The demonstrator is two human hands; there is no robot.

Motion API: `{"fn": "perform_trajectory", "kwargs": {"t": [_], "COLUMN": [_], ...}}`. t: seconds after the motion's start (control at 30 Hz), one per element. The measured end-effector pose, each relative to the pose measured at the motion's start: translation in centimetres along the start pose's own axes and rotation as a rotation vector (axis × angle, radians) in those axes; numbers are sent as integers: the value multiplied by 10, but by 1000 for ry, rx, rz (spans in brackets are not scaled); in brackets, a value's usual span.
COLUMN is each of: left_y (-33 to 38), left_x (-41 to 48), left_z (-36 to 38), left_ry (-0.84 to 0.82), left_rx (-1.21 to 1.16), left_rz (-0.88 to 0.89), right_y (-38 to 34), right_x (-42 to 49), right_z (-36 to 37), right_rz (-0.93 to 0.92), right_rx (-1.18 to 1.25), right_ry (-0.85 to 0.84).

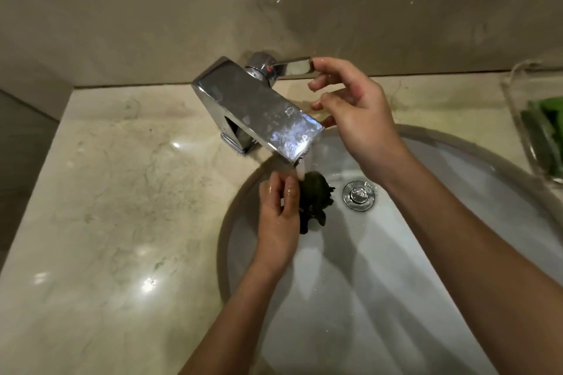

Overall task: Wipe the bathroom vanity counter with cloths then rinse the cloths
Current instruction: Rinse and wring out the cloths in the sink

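A dark, wet, bunched cloth (315,199) is held by my left hand (280,207) under the water stream that falls from the chrome faucet (256,109) into the white sink basin (411,253). My right hand (353,113) is raised at the faucet's lever handle (294,67). Its index fingertip touches the end of the lever, and the other fingers are loosely spread and hold nothing.
A chrome drain plug (359,194) sits in the basin to the right of the cloth. The beige marble counter (122,192) spreads to the left, wet and shiny. A clear tray (518,119) with green items stands at the right edge. A wall rises behind.
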State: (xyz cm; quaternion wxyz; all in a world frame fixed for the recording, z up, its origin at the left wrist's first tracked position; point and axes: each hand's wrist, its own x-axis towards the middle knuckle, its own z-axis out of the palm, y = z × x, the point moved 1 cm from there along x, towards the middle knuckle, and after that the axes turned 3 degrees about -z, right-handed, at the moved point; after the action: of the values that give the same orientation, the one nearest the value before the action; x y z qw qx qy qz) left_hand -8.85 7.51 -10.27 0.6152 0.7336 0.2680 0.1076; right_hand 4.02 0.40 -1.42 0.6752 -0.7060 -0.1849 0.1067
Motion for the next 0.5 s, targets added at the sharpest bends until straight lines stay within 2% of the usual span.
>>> {"fn": "perform_trajectory", "kwargs": {"t": [0.23, 0.4, 0.5], "left_y": [8, 10, 18], "left_x": [-6, -7, -9], "left_z": [-4, -8, -11], "left_ry": [17, -38, -81], "left_rx": [-91, 43, 65], "left_rz": [-33, 76, 152], "right_y": [0, 14, 36], "right_x": [-19, -43, -85], "right_z": [5, -17, -25], "right_rz": [-3, 73, 221], "right_rx": [63, -3, -171], "right_ry": [-15, -23, -256]}}
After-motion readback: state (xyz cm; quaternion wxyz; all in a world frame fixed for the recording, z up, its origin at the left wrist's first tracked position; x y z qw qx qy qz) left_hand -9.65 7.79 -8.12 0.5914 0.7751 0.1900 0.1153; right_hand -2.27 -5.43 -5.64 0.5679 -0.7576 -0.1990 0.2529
